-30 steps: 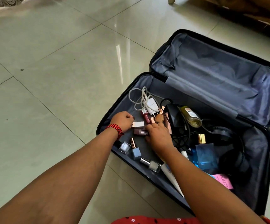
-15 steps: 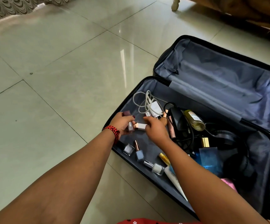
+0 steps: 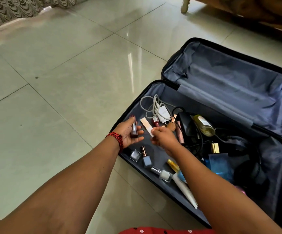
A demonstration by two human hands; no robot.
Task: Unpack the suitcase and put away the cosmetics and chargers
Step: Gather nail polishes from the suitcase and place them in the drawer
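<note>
Two hands reach over an open suitcase (image 3: 235,85) that lies on the shiny tile floor (image 3: 69,81). The suitcase is black outside and grey inside. Its lid lies flat on the floor, on the far side.

The left hand (image 3: 130,133) is palm up over the left edge of the case. A dark red lipstick (image 3: 134,128) lies across the palm. The grip there is loose: the fingers are stretched out nearly straight, not wrapped round it. A red band (image 3: 117,139) is on that wrist.

The right hand (image 3: 163,137) is just beside the left one. Its grip is tight: the finger and thumb pinch the near end of a pale tube (image 3: 146,125). The tube points up and away, and hangs between the two hands, above the bottom of the case.

Lots of things lie in the near half of the case. A white charger (image 3: 163,114) with its looped cord sits at the far left corner. A small red bottle (image 3: 155,121) lies just beside it. Near the front wall there are three nail polish bottles: a silver one (image 3: 135,155), a blue one (image 3: 146,159) and a white one (image 3: 164,174). A white squeeze tube (image 3: 185,191) lies partly under the right arm. More to the right are a yellow bottle (image 3: 203,126), a blue perfume bottle (image 3: 219,163) with a gold cap, and black headphones (image 3: 238,144).
</note>
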